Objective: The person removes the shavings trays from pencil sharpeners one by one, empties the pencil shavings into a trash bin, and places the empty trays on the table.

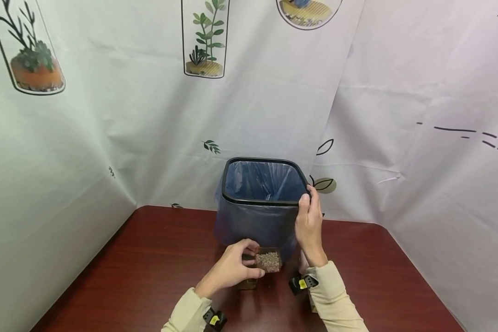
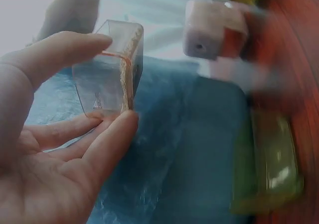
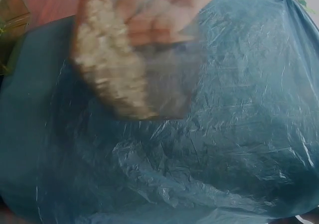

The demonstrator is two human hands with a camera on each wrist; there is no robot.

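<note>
My left hand (image 1: 232,266) pinches a small clear plastic box (image 1: 280,256) between thumb and fingers, in front of the bin. Pale tan granules (image 1: 268,262) fill part of it. In the left wrist view the granules lie in a band along one side of the clear box (image 2: 102,82); motion blurs the box (image 3: 169,79) in the right wrist view. A black-rimmed trash bin (image 1: 257,223) with a blue plastic liner (image 1: 265,177) leans at the back of the table. My right hand (image 1: 310,228) grips its rim at the right front corner.
A green-tinted clear box (image 1: 247,284) sits on the table just below my left hand. Partly behind my right wrist is a pinkish object (image 1: 303,263). The dark red table (image 1: 166,267) ends at white printed curtains (image 1: 149,138) at the back and sides.
</note>
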